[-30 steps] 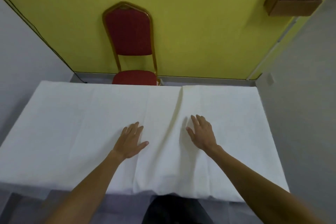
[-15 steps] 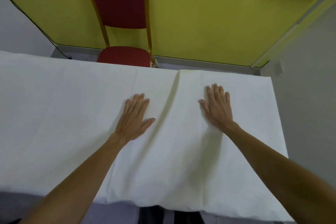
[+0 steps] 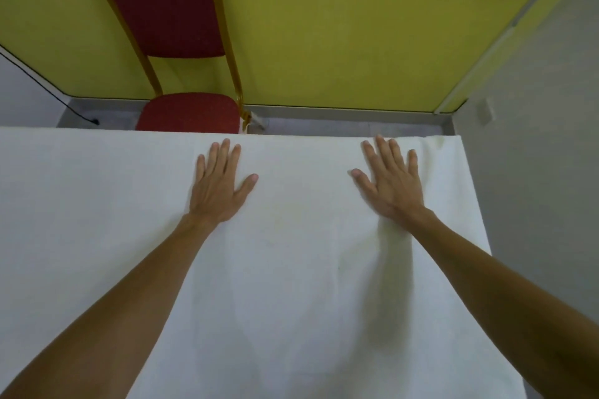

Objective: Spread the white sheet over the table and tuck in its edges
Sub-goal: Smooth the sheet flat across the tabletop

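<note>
The white sheet (image 3: 298, 269) lies flat over the whole table and hides the tabletop. My left hand (image 3: 218, 186) rests palm down on the sheet near the far edge, fingers spread, holding nothing. My right hand (image 3: 390, 181) lies flat the same way, further right, its fingertips close to the far edge. A small ripple in the cloth sits under and behind my right wrist. The far right corner of the sheet (image 3: 450, 142) shows slight wrinkles.
A red chair with a gold frame (image 3: 181, 74) stands just behind the table's far edge, against a yellow wall (image 3: 340, 26). A grey wall (image 3: 534, 172) runs close along the table's right side. A black cable (image 3: 48, 87) runs down the left wall to the floor.
Both hands slid away from me across the sheet to its far edge and moved further apart. The long fold between them has been smoothed flat.
</note>
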### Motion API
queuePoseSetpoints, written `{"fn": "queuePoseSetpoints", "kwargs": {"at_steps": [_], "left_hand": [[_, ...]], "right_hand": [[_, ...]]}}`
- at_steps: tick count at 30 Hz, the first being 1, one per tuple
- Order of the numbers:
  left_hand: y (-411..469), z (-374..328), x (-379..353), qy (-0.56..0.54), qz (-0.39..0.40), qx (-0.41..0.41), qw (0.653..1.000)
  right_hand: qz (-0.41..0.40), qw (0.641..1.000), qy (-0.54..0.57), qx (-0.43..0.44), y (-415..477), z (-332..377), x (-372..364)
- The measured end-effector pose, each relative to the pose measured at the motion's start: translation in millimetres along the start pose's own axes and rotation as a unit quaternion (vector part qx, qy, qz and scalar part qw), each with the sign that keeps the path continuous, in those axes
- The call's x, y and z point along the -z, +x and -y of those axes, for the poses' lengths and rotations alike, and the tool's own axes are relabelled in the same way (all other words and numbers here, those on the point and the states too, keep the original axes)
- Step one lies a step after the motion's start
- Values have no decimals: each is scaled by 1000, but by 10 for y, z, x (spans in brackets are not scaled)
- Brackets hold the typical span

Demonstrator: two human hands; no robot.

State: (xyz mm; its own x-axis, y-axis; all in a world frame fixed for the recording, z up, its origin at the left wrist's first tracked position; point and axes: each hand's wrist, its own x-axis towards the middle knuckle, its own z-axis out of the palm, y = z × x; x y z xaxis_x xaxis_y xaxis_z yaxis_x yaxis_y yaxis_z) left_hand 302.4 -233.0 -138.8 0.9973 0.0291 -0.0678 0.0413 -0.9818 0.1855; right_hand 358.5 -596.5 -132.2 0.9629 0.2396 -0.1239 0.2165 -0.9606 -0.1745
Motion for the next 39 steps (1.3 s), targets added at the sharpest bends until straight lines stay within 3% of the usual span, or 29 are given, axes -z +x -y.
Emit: {"fn": "queuePoseSetpoints", "kwargs": {"at_steps": [4, 7, 9, 20, 23, 27, 30, 34, 39], "left_hand": [[-11, -6, 36, 3, 6, 1, 1000], [-149, -67, 53, -6, 0, -4, 1000], [-246, -127, 13, -2, 12, -15, 1000], [-86, -122, -59, 15, 6, -8, 1000], [-289, -272, -19, 3, 1, -34, 999], [-846, -781, -140, -5, 16, -97, 995], [-1102, -971, -218, -2, 30, -84, 996], [-1205, -563, -107, 24, 30, -59, 997], [-1614, 284, 77, 27, 24, 39, 999]], "right_hand": [[4, 1000, 7, 24, 6, -55, 58], [-38, 999, 5, -28, -108, -325, 162], [-18, 998, 17, -53, -212, -565, 191], [-9, 1000, -6, -23, -37, -824, 115], [-22, 1000, 8, -18, -184, -592, 157], [-12, 998, 28, 57, -744, 159, -68], [7, 997, 38, 60, -1113, 534, -317], [16, 999, -2, 47, -1186, 422, -327], [13, 1000, 27, 5, -1203, 645, -274]]}}
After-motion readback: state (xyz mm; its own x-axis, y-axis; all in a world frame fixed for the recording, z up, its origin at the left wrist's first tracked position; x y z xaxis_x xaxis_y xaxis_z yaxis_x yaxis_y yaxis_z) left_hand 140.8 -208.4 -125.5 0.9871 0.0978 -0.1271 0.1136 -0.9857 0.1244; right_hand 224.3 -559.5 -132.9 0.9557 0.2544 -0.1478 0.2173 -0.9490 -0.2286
